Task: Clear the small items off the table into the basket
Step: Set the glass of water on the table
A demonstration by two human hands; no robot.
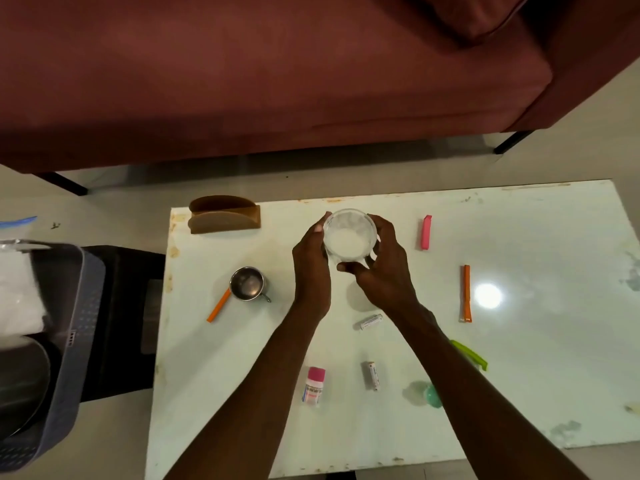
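Both hands [349, 268] grip glass bowl [349, 235]; bottle [314, 388] label unreadable.

One clear glass bowl [349, 237]; one small steel cup [248, 283]; two orange clips [219, 309] [466, 293]; one pink clip [426, 232]; one green clip [470, 354]; two small white tubes [370, 321] [373, 375], possibly batteries; one pink-capped bottle [314, 386]; one wooden holder [224, 215]; one grey basket [78, 306].

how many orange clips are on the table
2. One orange clip lies left of the hands, its upper end beside the small steel cup. The other lies right of the hands, below the pink clip. The forearms could hide another.
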